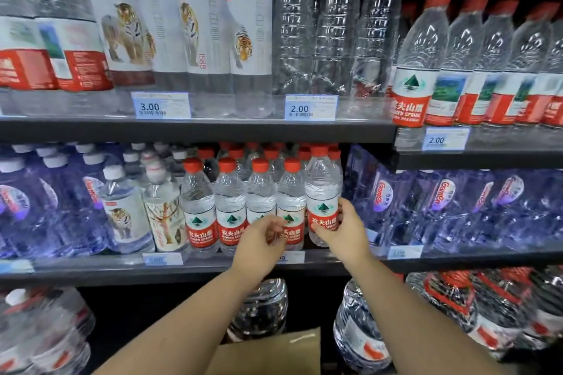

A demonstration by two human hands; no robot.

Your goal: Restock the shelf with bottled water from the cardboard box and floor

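A row of red-capped water bottles (230, 207) with red labels stands at the front of the middle shelf (182, 268). My right hand (341, 231) grips the rightmost bottle (322, 189) by its label, and that bottle stands slightly higher than its neighbours. My left hand (262, 240) hovers in front of the neighbouring bottle (291, 198), fingers loosely curled and holding nothing. A corner of the cardboard box (274, 353) shows at the bottom centre, under my forearms.
Blue-tinted bottles (441, 207) fill the middle shelf on both sides, with tiger-label bottles (122, 216) to the left of the red row. The upper shelf (213, 128) holds more bottles and price tags. Large water jugs (359, 332) stand on the bottom level.
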